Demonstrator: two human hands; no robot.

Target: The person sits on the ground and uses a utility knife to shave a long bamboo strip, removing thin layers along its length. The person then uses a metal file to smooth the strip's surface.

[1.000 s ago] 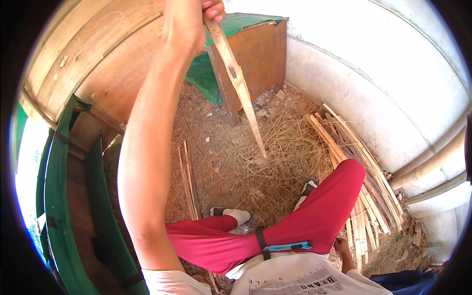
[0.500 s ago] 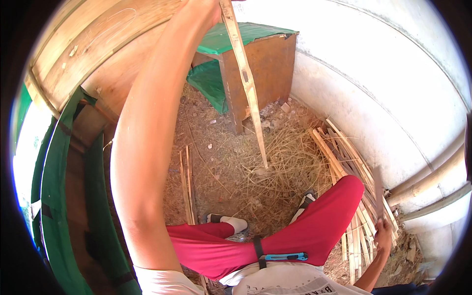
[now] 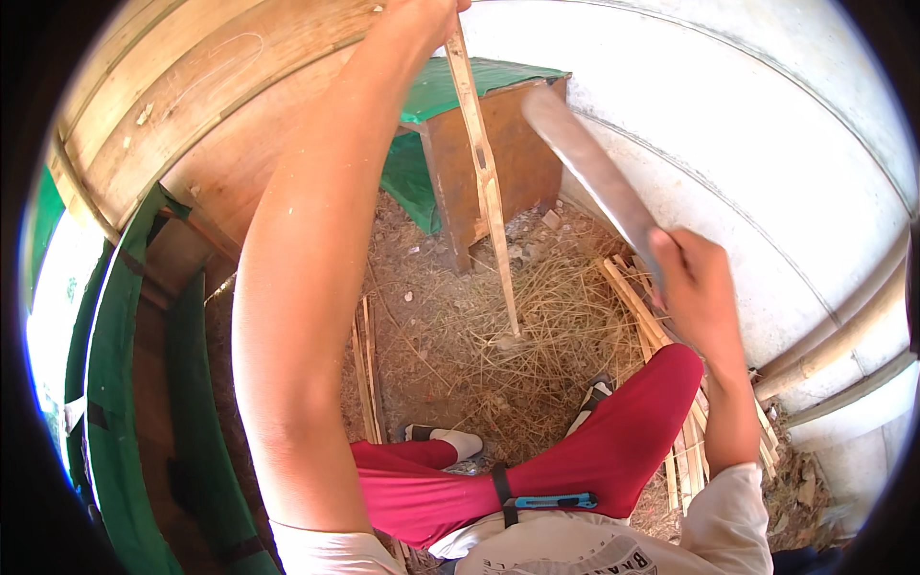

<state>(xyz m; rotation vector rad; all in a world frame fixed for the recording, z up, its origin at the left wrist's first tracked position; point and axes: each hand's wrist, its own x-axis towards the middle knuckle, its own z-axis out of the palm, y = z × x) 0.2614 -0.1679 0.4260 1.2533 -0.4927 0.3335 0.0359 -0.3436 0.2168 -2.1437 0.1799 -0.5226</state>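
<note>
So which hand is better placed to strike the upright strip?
Right, probably. The right hand holds the raised blade beside the bamboo strip, while the left hand grips the strip's top, steadying it.

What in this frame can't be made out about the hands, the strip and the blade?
- Left hand: head view, cut off by the top edge; its fingers on the bamboo strip are out of sight.
- Blade: motion-blurred, so its edge and tip are unclear.
- Right hand: seen from the back, hiding the blade's handle.
- Strip's lower end: lost among the dry straw.
</note>
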